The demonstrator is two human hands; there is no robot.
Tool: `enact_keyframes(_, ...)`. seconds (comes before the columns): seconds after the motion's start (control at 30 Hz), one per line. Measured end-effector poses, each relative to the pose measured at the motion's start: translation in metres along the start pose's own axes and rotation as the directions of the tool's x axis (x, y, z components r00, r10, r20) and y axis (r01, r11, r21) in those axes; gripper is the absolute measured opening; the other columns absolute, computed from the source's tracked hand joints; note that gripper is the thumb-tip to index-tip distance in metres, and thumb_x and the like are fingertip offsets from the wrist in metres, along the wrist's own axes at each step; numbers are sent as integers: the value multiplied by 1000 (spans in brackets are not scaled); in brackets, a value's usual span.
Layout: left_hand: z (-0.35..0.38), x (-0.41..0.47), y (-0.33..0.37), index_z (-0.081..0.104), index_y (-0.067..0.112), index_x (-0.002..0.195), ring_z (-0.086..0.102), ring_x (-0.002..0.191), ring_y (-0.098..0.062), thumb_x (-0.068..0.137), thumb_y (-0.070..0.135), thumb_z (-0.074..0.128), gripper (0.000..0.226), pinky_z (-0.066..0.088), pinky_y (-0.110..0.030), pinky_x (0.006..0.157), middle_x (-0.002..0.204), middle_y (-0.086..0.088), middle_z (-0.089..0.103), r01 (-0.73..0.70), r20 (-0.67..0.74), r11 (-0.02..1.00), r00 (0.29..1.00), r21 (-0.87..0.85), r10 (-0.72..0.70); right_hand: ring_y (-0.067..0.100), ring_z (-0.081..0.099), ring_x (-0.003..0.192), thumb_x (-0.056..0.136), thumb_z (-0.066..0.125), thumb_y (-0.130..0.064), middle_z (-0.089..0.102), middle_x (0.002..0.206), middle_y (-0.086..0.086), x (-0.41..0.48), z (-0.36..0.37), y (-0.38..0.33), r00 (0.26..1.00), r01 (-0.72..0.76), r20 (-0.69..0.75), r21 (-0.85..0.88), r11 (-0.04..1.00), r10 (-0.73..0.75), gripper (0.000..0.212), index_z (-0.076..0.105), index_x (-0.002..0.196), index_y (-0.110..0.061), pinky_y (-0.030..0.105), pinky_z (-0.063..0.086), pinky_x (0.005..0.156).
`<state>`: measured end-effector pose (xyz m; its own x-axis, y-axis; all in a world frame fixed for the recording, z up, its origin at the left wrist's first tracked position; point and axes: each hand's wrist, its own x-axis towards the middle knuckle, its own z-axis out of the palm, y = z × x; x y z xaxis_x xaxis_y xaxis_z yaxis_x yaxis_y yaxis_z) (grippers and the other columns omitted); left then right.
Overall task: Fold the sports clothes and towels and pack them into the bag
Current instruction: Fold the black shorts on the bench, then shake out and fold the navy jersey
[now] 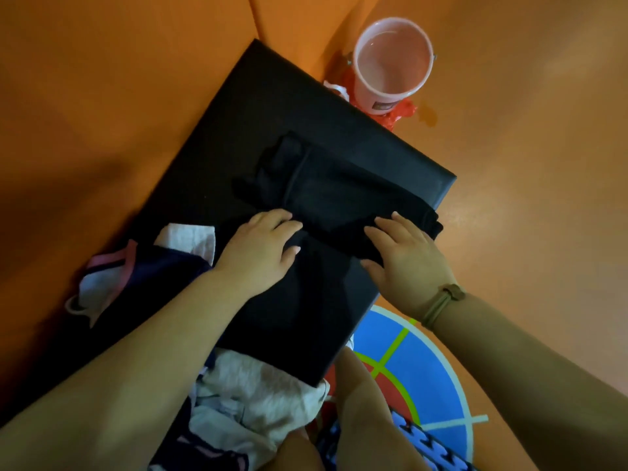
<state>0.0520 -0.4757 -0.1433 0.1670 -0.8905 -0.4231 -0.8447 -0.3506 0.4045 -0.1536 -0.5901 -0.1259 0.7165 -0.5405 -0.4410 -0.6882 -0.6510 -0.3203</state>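
Black garment [326, 192] pressed flat on mat [272, 96].
Left hand [261, 246] and right hand [404, 256] lie open-palmed, fingers straight, on its near edge.

An orange floor [102, 113] carries a black pad [272, 107], with a pink bucket [380, 96] just past its far corner and a round blue mat [418, 362] beside its near right edge. On the pad lie a black garment [326, 188], bunched clothes [149, 266] at the left and a white towel [258, 389] nearest.

Pink bucket [392, 64] beyond black mat [272, 107]
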Motion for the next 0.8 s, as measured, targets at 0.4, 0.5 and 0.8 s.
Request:
enact_keyframes(0.4, 51, -175, -18, 66, 14, 99, 55, 93, -24, 80, 37, 45, 37, 52, -40, 79, 98, -4, 63, 360, -92, 907, 918, -220, -387, 27, 48, 120, 95, 44, -42, 51, 129, 3, -37, 29, -101, 868, 264, 446, -43, 963, -218, 44, 43, 134, -22, 33, 40, 92)
enact_keyframes(0.5, 53, -204, -40, 63, 8, 107, 54, 98, -40, 76, 29, 64, 37, 47, -50, 84, 108, -17, 59, 491, -179, 859, 841, -145, -511, 28, 48, 119, 96, 44, -42, 50, 129, 5, -41, 37, -118, 798, 314, 566, -100, 944, -206, 44, 42, 133, -20, 34, 40, 94)
enact_keyframes(0.8, 56, -227, -104, 41, 25, 140, 33, 129, -35, 83, 38, 67, 64, 35, -44, 105, 144, -11, 34, 683, 55, 702, 724, -202, -688, 30, 51, 113, 94, 46, -40, 52, 126, 8, -13, 67, -168, 837, 326, 508, -168, 930, -202, 42, 43, 130, -17, 35, 43, 89)
